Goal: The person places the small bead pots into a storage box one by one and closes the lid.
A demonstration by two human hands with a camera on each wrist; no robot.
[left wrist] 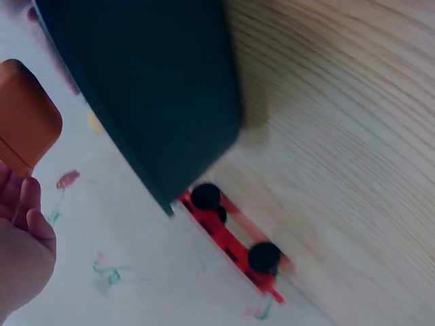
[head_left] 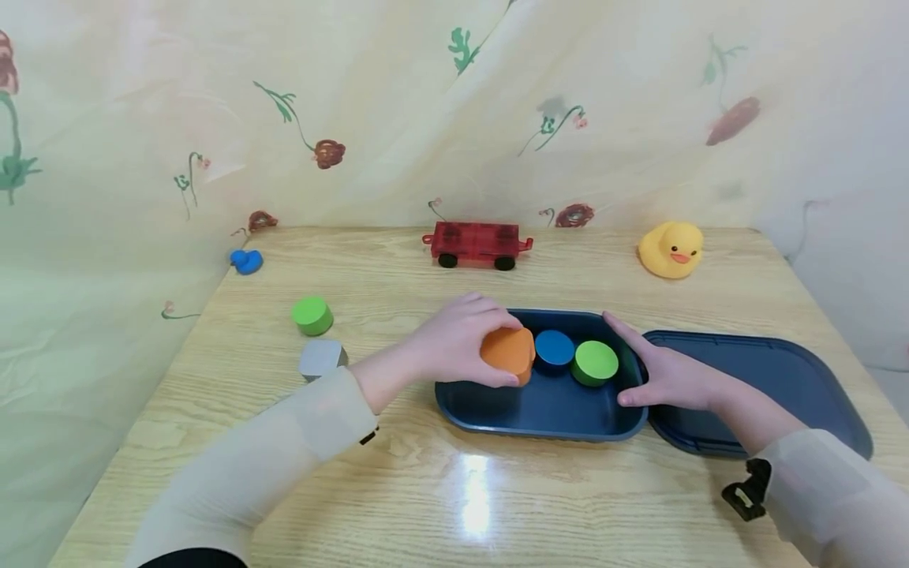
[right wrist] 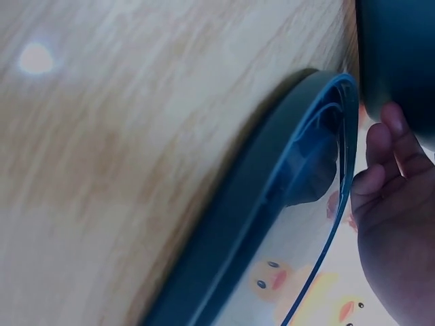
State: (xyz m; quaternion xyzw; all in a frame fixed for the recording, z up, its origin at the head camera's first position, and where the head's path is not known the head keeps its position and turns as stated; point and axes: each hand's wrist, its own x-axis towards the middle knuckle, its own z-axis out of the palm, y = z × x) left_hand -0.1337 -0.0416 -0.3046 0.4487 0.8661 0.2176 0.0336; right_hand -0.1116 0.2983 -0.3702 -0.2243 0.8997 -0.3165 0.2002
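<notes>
My left hand (head_left: 472, 339) pinches an orange block (head_left: 510, 353) between thumb and fingers, over the left part of a dark blue box (head_left: 540, 422). In the left wrist view the orange block (left wrist: 27, 115) stands above the box's rim. A blue round block (head_left: 554, 349) and a green round block (head_left: 595, 361) are in the box, right of the orange one. My right hand (head_left: 671, 379) holds the box's right end, thumb over the rim and index finger stretched along the far corner. Its other fingers show against the outer wall in the right wrist view.
The box's lid (head_left: 774, 386) lies to the right, partly under my right arm. At left are a green round block (head_left: 312, 315) and a grey block (head_left: 323, 359). Behind stand a red wagon (head_left: 476, 243), a yellow duck (head_left: 671, 250) and a small blue duck (head_left: 246, 261).
</notes>
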